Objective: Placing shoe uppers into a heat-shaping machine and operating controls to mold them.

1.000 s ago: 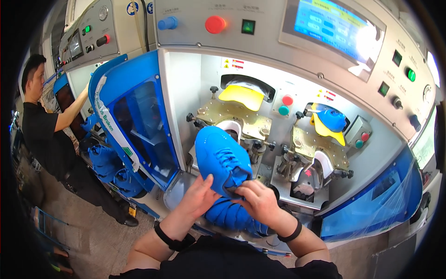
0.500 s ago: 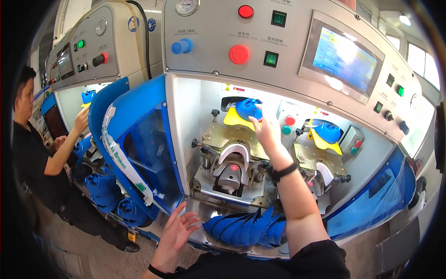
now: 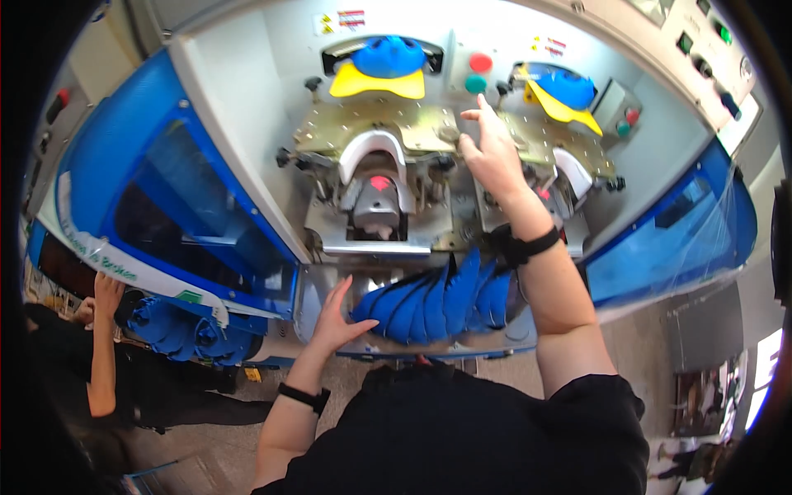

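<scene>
My right hand [image 3: 495,153] reaches into the machine, index finger stretched out and thumb apart, holding nothing. Its fingertip is just below the green button [image 3: 476,83] under a red button [image 3: 480,63]; I cannot tell whether it touches. My left hand [image 3: 337,318] is open beside a row of nested blue curved pieces [image 3: 437,305] on the front ledge, thumb at their left end. Behind, a blue piece [image 3: 388,58] sits on a yellow flap [image 3: 375,82] at the left station. Another blue piece [image 3: 565,88] with a yellow flap is at the right station.
Below the left blue piece are a U-shaped white pad [image 3: 371,144] and a metal block [image 3: 375,202] with a red light mark. Blue doors with windows [image 3: 181,198] flank the opening. At left, a co-worker's hand [image 3: 107,293] is near more blue pieces [image 3: 161,322].
My view has tipped downward. My right hand has moved from the left blue piece to beneath the green button. My left hand has come closer to the nested blue pieces.
</scene>
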The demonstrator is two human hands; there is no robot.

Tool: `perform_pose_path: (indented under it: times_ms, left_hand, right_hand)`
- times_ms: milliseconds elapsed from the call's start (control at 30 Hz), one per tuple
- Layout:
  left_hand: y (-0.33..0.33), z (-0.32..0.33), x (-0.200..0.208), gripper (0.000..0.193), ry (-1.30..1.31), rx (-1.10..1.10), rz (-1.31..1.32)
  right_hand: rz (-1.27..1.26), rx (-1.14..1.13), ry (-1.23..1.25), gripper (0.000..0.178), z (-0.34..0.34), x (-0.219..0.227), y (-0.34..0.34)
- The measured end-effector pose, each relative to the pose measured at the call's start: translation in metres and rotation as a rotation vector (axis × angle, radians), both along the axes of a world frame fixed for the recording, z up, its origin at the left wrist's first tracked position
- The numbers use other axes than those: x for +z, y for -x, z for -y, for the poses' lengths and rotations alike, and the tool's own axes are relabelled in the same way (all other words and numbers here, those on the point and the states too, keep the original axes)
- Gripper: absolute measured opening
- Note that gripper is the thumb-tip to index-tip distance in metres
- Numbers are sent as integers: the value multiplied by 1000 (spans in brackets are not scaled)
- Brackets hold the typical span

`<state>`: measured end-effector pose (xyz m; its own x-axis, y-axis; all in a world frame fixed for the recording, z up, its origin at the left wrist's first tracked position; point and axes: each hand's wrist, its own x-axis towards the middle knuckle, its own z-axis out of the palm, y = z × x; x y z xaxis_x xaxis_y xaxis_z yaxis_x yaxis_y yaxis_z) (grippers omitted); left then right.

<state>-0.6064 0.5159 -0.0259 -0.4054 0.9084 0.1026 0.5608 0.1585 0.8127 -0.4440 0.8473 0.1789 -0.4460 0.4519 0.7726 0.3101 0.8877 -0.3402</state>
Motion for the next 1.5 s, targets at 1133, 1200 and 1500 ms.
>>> perform_pose_path:
  times_ms: [1133,1200,1500]
  left_hand:
    - [-128,-72,62,59,-31,-879,371]
    - [-128,-68,69,64,-126,-721,818]
    - [-101,10,41,69,-490,181,1542]
  right_hand:
    - [-104,1022,1577,71,147,-132,-209]
    - [53,1032,1657,66,146,-129,-181]
    - [270,805,816,25,129,-142,-150]
